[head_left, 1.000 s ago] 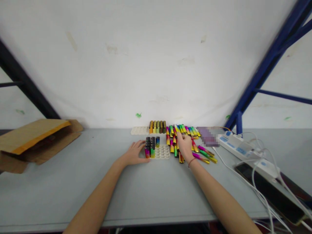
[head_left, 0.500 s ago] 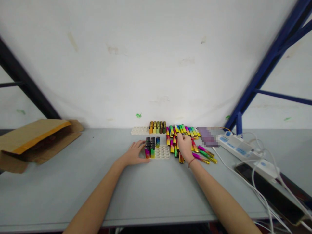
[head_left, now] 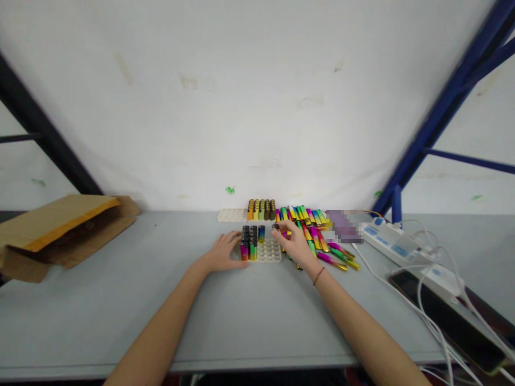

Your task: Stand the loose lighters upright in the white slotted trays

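My left hand (head_left: pixel 219 253) rests at the left side of the front white tray (head_left: pixel 269 260), fingers and thumb spread beside the standing lighters. Two columns of shiny rainbow lighters (head_left: pixel 249 244) with dark tops stand at that tray's left. One blue-toned lighter (head_left: pixel 261 234) is upright in the column beside them, at the back. My right hand (head_left: pixel 295 244) is closed in a pinch on a lighter (head_left: pixel 276 227) over the tray's back right corner; its dark top shows and my fingers hide much of the rest. Loose metallic lighters (head_left: pixel 314 236) lie in a pile to the right, partly behind this hand.
Behind stands a second white tray (head_left: pixel 232 215), its right half filled with orange, yellow and dark lighters (head_left: pixel 261 209). A brown paper bag (head_left: pixel 68 225) lies at left. To the right are a power strip (head_left: pixel 410 254), white cables (head_left: pixel 420 305) and a dark phone (head_left: pixel 446 319).
My right hand has moved left from the pile to the front tray's back right corner, with a lighter between its fingers. My left hand stays beside the tray.
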Motion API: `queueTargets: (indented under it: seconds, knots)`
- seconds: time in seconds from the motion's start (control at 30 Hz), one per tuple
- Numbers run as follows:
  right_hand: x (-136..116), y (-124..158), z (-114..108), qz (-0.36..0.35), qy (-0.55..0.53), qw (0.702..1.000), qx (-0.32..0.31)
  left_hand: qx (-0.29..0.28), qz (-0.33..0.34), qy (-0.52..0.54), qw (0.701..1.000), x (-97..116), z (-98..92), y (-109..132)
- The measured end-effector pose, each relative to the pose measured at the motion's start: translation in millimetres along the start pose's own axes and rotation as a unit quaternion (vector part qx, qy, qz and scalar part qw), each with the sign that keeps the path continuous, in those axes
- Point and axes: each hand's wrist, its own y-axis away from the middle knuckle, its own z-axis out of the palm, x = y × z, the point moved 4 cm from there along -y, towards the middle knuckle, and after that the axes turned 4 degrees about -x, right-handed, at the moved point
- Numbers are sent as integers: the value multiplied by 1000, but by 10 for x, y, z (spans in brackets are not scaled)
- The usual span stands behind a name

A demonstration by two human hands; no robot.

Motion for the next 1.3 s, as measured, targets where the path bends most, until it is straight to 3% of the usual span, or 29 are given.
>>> queueTargets:
  seconds: [0.3, 0.53, 1.0, 1.3]
  knots:
    - [39, 63, 202, 26, -53, 997, -41, -12, -10, -2, 1000, 33, -19, 5]
    - [-68, 92, 268, -34, 79, 996, -19, -6, -5, -7, 1000, 29, -15, 1]
    - [-22, 75, 311, -69, 127, 988, -52, -14, -12, -6, 1000, 37, -13, 1]
    - [-162, 76, 289, -107, 258, 956, -88, -6, -9, -9, 1000, 11, 10, -8]
